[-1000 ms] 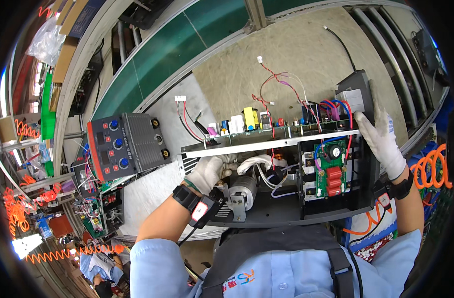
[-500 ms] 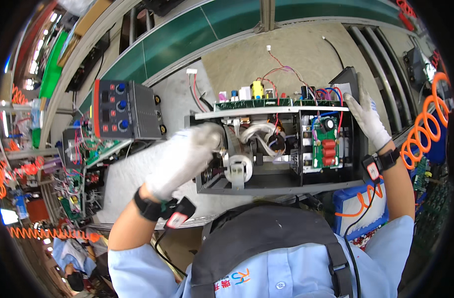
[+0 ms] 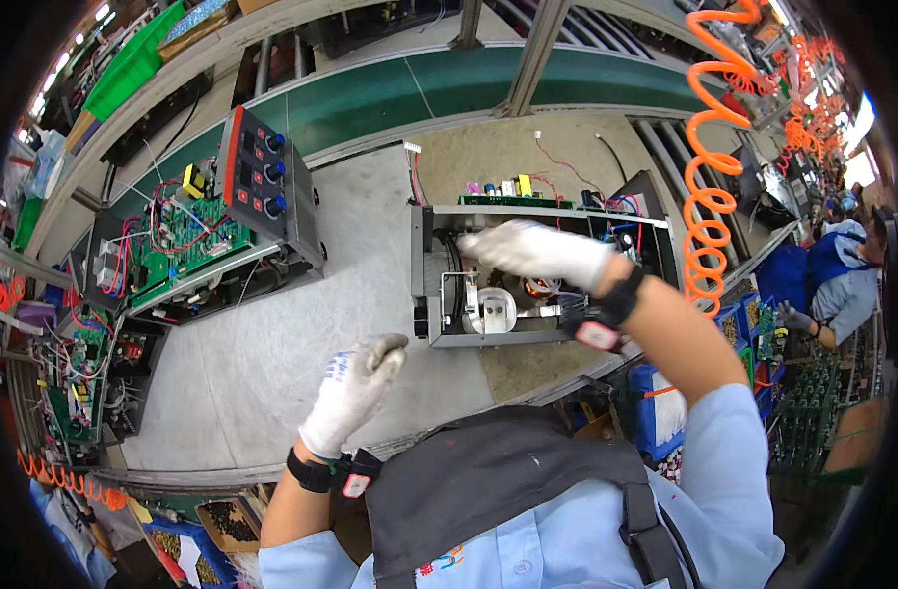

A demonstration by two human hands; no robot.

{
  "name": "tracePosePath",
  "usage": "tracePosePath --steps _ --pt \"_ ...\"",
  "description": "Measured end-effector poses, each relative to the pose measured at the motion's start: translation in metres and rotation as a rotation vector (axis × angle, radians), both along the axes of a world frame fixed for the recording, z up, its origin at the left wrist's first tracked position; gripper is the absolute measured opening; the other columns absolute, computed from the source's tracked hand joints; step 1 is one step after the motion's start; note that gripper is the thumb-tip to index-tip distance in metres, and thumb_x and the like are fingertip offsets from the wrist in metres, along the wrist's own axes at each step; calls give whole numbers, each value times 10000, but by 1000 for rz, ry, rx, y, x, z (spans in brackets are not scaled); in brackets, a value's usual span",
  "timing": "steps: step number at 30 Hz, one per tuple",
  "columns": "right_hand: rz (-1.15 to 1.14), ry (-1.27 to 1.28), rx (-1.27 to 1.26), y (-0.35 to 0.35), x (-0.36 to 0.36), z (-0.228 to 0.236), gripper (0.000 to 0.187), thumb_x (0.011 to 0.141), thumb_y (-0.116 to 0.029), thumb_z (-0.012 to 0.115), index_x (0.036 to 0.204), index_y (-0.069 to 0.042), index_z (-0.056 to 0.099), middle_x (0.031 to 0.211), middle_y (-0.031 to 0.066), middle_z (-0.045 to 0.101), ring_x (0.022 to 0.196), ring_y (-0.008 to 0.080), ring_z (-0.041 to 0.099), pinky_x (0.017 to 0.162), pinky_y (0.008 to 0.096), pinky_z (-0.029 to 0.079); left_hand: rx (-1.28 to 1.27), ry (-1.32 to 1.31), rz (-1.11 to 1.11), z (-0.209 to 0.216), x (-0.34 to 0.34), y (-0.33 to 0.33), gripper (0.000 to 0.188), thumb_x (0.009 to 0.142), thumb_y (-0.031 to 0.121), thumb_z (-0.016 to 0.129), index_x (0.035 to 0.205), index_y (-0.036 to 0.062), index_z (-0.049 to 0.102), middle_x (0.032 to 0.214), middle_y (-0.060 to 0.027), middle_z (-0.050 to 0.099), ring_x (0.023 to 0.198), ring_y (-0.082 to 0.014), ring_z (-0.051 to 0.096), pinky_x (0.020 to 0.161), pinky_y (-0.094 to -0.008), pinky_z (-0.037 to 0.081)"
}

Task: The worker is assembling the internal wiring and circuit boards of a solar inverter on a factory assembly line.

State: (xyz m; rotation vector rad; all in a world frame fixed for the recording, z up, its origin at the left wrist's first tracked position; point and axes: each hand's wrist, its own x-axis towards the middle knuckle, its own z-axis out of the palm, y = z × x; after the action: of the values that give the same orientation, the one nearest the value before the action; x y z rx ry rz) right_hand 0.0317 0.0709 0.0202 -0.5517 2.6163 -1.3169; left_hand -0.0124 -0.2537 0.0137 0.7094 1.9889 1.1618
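Note:
In the middle of the bench lies an open grey metal case [image 3: 552, 341] with wiring, a round white part [image 3: 492, 310] and a copper coil [image 3: 538, 288] inside. My gloved right hand [image 3: 537, 252] reaches across it from the right. Its fingers are together, their tips by the black cables [image 3: 453, 278] at the case's left end; what they pinch, if anything, is hidden. Left of the case, apart from it, my gloved left hand [image 3: 356, 393] is held over the bench with curled fingers; their inside is hidden. A green circuit board [image 3: 513, 202] runs along the case's far edge.
At the left stands another case with a knobbed control panel [image 3: 258, 175] and an exposed circuit board [image 3: 189, 240]. An orange coiled hose [image 3: 706, 187] hangs at the right. Blue bins [image 3: 655, 398] sit near the right front edge. A co-worker [image 3: 842, 265] is at far right.
My left hand has left the case's left end and come back toward me. My right hand has moved from the right end to the left part. The view has shifted.

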Motion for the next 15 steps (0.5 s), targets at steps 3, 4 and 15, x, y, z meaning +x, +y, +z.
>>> tracePosePath --steps 3,4,15 --pt "-212 -393 307 -28 -35 -50 765 933 -640 313 1119 37 616 1149 248 613 1111 375 557 981 415 404 -81 202 -212 3 -4 6 334 922 186 515 1166 -28 594 1090 -200 646 1046 -306 619 895 -356 466" --pt "-219 -403 303 -35 -37 -53 787 916 -667 328 1142 34 606 1168 243 608 1121 372 554 990 413 396 -81 193 -193 3 -3 3 331 922 186 515 1163 -26 596 1088 -198 647 1038 -299 622 892 -352 468" --pt "-734 -60 202 40 136 111 556 929 -428 557 1266 13 535 1148 148 626 1027 222 593 896 318 452 -74 196 11 15 -10 15 294 902 123 523 1157 -6 591 1147 -191 618 1057 -327 601 910 -362 468"
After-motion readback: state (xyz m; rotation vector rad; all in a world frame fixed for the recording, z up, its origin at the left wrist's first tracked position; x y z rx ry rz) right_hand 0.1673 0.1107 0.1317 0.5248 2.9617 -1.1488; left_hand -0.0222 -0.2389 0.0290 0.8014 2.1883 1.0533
